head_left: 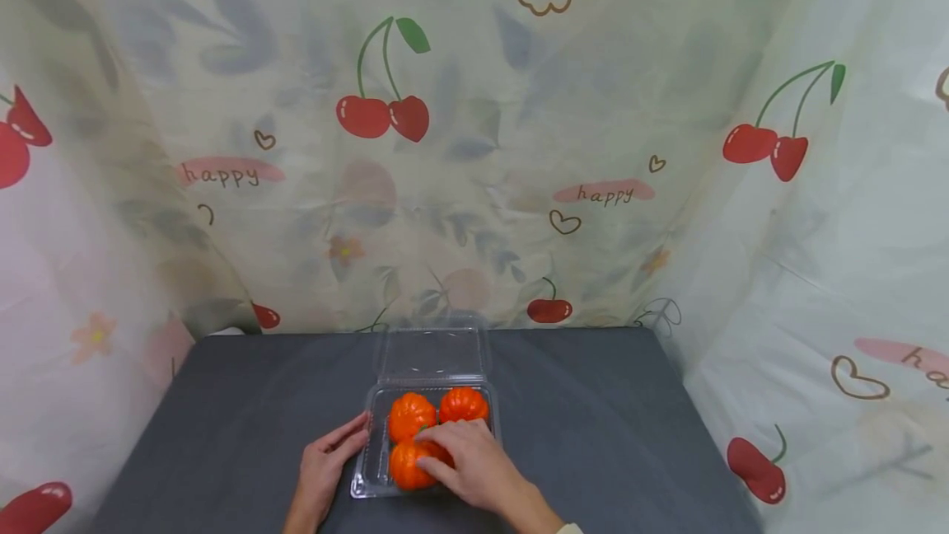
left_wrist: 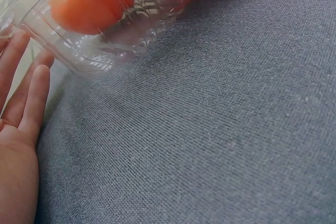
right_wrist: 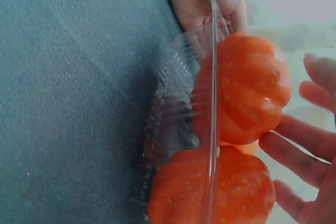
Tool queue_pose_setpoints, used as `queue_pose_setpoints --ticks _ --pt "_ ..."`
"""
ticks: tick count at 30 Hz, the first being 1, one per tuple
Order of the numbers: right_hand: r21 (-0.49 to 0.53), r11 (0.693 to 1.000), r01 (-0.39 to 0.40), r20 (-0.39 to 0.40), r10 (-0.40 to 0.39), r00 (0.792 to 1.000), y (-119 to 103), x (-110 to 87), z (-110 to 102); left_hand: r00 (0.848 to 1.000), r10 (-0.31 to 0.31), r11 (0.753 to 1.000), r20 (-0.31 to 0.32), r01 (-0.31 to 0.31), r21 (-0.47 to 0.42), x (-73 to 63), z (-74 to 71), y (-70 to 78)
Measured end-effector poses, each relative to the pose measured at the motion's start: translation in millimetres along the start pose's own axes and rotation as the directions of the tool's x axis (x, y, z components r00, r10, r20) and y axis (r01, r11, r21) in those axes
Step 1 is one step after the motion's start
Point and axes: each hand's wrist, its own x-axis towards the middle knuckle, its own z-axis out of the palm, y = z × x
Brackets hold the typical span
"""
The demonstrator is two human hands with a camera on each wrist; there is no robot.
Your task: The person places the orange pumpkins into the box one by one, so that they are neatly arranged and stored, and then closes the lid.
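A clear plastic clamshell box (head_left: 363, 476) lies with its lid (head_left: 433, 353) folded back, away from me. Small orange ribbed pumpkins fill much of it: one at the back left (head_left: 412, 416), one at the back right (head_left: 464, 404), one at the front left (head_left: 408, 466). A fourth pumpkin (right_wrist: 239, 187) at the front right is mostly covered by my right hand (head_left: 474, 464) in the head view. That hand is over the front pumpkins, its loosely bent fingertips at their tops. My left hand (head_left: 326, 460) extends its fingers against the box's left wall.
A dark grey cloth (head_left: 593, 419) covers the table under the box. Pale curtains (head_left: 460, 188) printed with cherries, hearts and flowers rise behind the table and along both sides.
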Motion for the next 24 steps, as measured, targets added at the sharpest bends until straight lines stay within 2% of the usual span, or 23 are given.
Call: queue_pose_setpoints --ticks 4,7,18,24 --pt "-0.056 0.998 0.018 0.066 -0.015 0.998 -4 1.3 -1 0.999 -0.031 0.999 0.005 0.031 -0.006 -0.4 0.4 1.9" --pt "-0.092 0.995 0.03 0.092 -0.022 0.996 -5 3.0 -1 0.999 -0.033 0.999 0.006 0.033 -0.004 -0.1 0.6 2.8" --pt "-0.185 0.98 0.077 0.087 -0.062 0.994 -3 6.7 13 0.999 -0.033 0.999 0.007 0.033 -0.005 2.1 -0.3 -0.8" --pt "-0.175 0.982 0.073 0.108 -0.055 0.993 -4 9.8 17 1.0 -0.02 1.0 0.007 0.02 -0.018 2.1 -0.4 -1.4"
